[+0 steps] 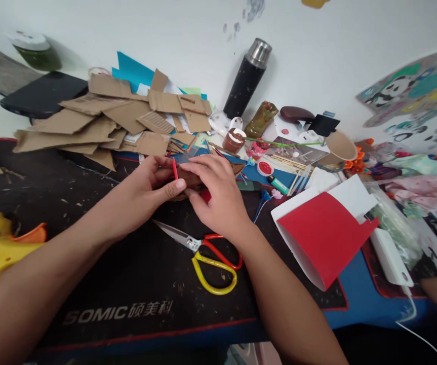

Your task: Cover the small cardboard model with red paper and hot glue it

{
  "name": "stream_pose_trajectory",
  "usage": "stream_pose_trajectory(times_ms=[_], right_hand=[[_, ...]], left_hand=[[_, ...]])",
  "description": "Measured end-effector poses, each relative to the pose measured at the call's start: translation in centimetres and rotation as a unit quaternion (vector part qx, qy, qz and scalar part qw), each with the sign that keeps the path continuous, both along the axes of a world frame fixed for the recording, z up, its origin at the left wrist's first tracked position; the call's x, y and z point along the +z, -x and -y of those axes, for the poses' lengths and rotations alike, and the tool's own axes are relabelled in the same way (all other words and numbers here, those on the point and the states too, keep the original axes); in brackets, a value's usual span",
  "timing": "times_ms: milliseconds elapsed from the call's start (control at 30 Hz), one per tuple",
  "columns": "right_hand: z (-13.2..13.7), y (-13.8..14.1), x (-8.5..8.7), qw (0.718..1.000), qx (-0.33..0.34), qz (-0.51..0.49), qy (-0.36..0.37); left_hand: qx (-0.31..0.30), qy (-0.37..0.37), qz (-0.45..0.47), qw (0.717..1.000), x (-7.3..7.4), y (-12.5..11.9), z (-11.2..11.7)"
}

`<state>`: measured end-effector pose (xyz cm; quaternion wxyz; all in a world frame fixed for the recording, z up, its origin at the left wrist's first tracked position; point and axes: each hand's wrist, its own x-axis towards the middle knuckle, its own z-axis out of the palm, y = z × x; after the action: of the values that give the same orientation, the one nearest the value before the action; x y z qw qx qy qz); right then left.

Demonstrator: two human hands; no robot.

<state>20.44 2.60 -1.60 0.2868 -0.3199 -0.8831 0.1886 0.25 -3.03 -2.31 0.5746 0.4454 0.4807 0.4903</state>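
Forearms frame a brown piece and thin red strip.

Soft light, faint shadows, stretched edges.

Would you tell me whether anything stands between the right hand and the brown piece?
Nothing visible does: the right hand is on the brown piece. The red strip is at the left hand, and the scissors lie nearer the person.

The black mat reads "SOMIC 硕美科".
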Motion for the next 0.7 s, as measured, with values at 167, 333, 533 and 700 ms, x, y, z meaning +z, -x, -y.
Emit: stream_pose_trajectory(times_ms=[167, 333, 533, 700], right_hand=[[0.0, -0.1, -0.2, 1.0, 0.003, -0.02, -0.017], [-0.1, -0.3, -0.3, 1.0, 0.012, -0.019, -0.014], [-0.2, -0.6, -0.2, 1.0, 0.02, -0.014, -0.009], [-0.1, -0.6, -0.1, 1.0, 0.017, -0.01, -0.011]], left_hand=[[0.011, -0.011, -0.029, 0.999, -0.6, -0.2, -0.1], [-0.047, 0.011, 0.002, 0.999, 0.1, 0.7, -0.2], [-0.089, 0.029, -0.017, 0.995, 1.4, 1.9, -0.3], [-0.069, -0.017, -0.098, 0.993, 0.8, 1.9, -0.7]])
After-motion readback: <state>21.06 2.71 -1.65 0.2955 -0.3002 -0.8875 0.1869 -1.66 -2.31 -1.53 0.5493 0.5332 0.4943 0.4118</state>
